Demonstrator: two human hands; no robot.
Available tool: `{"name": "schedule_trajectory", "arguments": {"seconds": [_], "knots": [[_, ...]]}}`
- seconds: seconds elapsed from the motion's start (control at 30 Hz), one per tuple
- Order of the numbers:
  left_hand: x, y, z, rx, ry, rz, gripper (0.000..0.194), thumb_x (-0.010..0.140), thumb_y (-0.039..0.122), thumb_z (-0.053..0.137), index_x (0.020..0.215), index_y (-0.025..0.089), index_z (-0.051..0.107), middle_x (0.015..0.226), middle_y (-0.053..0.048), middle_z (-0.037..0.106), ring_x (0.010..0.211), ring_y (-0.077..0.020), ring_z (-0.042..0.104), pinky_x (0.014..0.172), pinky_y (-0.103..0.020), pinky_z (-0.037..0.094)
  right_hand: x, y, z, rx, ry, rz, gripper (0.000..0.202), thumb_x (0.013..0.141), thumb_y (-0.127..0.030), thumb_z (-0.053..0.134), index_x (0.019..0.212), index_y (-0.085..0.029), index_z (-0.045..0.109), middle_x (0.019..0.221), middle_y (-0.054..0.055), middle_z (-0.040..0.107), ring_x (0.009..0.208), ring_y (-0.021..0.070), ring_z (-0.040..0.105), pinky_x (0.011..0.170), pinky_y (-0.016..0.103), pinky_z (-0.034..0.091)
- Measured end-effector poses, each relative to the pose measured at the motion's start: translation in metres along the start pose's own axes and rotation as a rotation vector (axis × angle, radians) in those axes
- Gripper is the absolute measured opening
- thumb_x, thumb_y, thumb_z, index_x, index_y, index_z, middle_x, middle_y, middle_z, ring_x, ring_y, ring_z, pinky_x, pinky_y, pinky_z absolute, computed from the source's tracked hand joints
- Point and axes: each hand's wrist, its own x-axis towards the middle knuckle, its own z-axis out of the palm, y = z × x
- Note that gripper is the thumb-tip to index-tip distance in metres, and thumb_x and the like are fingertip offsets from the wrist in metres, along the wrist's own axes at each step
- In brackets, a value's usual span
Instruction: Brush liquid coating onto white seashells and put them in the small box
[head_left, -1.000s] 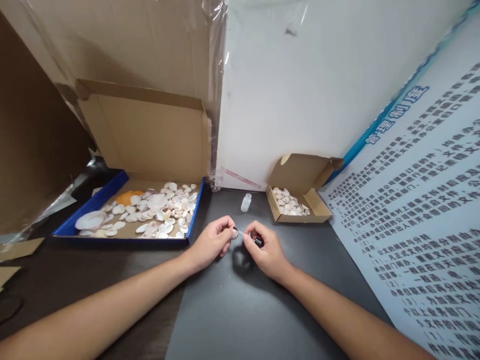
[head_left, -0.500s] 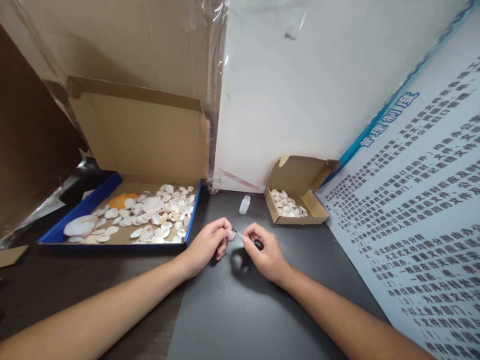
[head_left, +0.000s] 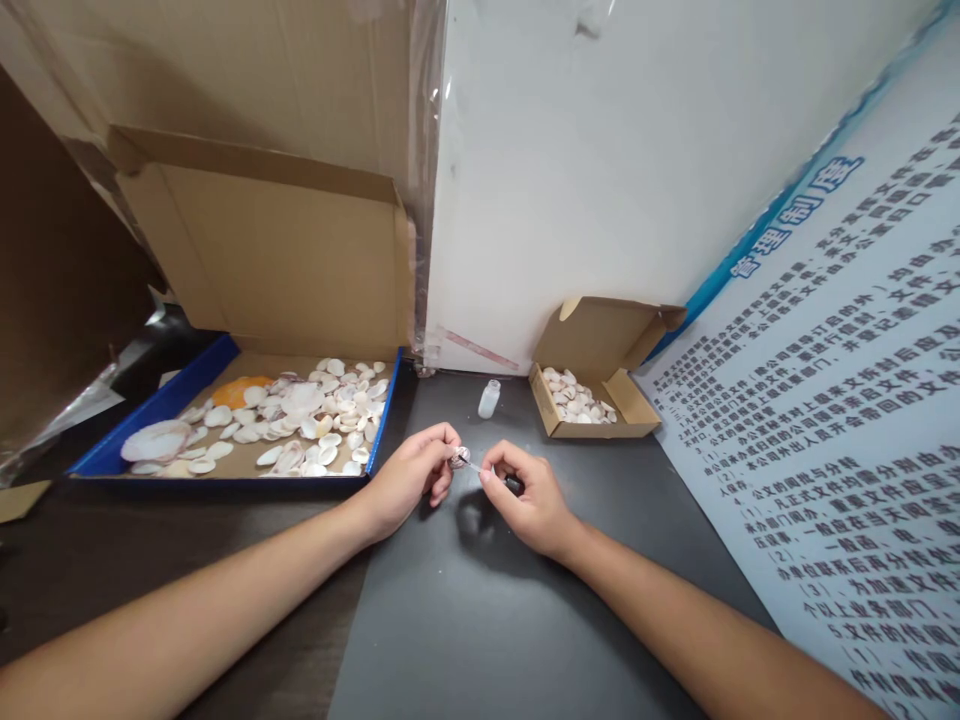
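Note:
Between thumb and fingers, my left hand [head_left: 420, 474] pinches a small pinkish-brown seashell [head_left: 460, 457]. My right hand [head_left: 529, 500] holds a thin brush [head_left: 472, 465] with a black cap handle [head_left: 514, 485], partly hidden by the fingers. The dark tip of the brush meets the shell, as far as I can see. Beyond both hands a small, uncapped bottle [head_left: 489, 400] stands upright on the dark mat, with whitish or clear contents.
To the left, a blue-edged cardboard box [head_left: 97, 462] lies open with many white shells and an orange piece [head_left: 241, 391]. A smaller cardboard box [head_left: 636, 404] with shells stands at the right. A printed sign [head_left: 847, 400] slants along the right side, and a white panel [head_left: 555, 200] rises behind.
The shell in my left hand has turned slightly, and the brush tip now lies over its face. The view has shifted a little; both hands keep their grip.

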Motion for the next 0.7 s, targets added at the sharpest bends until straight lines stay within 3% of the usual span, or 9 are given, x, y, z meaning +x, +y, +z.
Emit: {"name": "schedule_trajectory", "arguments": {"seconds": [0.2, 0.7], "knots": [[0.0001, 0.0013, 0.0004, -0.019, 0.014, -0.005, 0.012, 0.078, 0.027, 0.054, 0.072, 0.02, 0.046, 0.049, 0.008, 0.042, 0.039, -0.0065, 0.034, 0.039, -0.017, 0.03, 0.0007, -0.0002, 0.0018, -0.123, 0.059, 0.027, 0.009, 0.081, -0.021, 0.054, 0.072, -0.02, 0.053, 0.057, -0.006, 0.043, 0.052, 0.0103, 0.043, 0.053, 0.022, 0.034], [0.0011, 0.0031, 0.0003, 0.01, 0.001, -0.028, 0.01, 0.079, 0.027, 0.053, 0.075, 0.021, 0.045, 0.052, 0.008, 0.04, 0.04, -0.007, 0.033, 0.04, -0.018, 0.029, 0.0018, -0.0004, -0.0002, -0.046, -0.065, 0.036, 0.018, 0.09, -0.024, 0.05, 0.073, -0.019, 0.055, 0.061, -0.004, 0.052, 0.056, 0.0109, 0.047, 0.054, 0.021, 0.036]]}}
